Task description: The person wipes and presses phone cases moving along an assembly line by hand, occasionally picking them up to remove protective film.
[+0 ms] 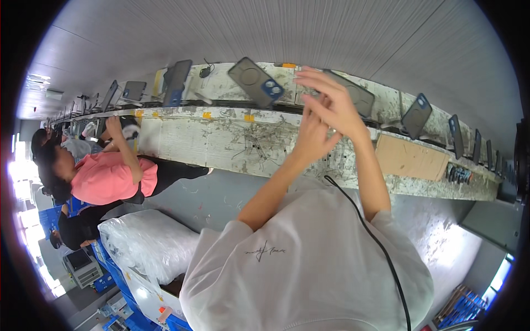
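My right hand [333, 103] reaches over the far bench strip, its fingers stretched out and slightly smeared by motion. Just below it is my left hand [316, 134], thumb apart and fingers pointing up, partly covered by the right hand. The hands overlap, and I see nothing held in either. Behind my right hand is a dark-framed, translucent phone case [361, 101], partly hidden; whether the hand touches it I cannot tell. To the left of the hands, another phone case [247, 75] with a ring on its back and a blue camera corner stands tilted.
More phone cases stand along the line, including one at left [178, 83] and one at right [417, 116]. A cardboard sheet [411, 156] lies on the worn bench [221, 135]. A co-worker in a pink top [110, 175] works at left, near a plastic-wrapped bundle [149, 238].
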Motion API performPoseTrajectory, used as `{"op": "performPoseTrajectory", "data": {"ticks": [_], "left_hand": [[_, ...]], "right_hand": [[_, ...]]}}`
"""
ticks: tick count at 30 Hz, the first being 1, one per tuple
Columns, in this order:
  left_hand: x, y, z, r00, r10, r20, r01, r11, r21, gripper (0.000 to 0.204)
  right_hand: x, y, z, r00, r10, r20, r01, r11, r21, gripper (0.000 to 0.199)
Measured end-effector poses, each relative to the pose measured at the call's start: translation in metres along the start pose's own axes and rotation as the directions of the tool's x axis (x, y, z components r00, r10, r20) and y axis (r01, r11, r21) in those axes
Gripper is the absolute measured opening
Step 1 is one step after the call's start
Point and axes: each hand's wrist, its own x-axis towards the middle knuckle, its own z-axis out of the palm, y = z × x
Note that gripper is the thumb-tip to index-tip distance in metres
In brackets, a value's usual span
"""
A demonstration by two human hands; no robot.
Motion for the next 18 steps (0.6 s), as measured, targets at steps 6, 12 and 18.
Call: {"op": "performPoseTrajectory", "data": {"ticks": [6, 12, 18], "left_hand": [[-0.089, 0.011, -0.029, 0.994, -0.102, 0.048, 0.108, 0.982, -0.153, 0.013], [-0.010, -0.062, -0.145, 0.968, -0.010, -0.252, 0.092, 0.945, 0.315, 0.022], [0.091, -0.126, -0.121, 0.938, 0.048, 0.343, -0.232, 0.823, 0.518, 0.068]], "right_hand": [[0.036, 0.045, 0.075, 0.998, -0.015, -0.065, -0.039, 0.663, -0.748, 0.068], [-0.021, 0.086, 0.013, 0.975, 0.199, -0.097, -0.192, 0.537, -0.822, 0.080], [-0.073, 0.085, -0.080, 0.971, 0.233, -0.053, -0.188, 0.609, -0.771, 0.076]]}}
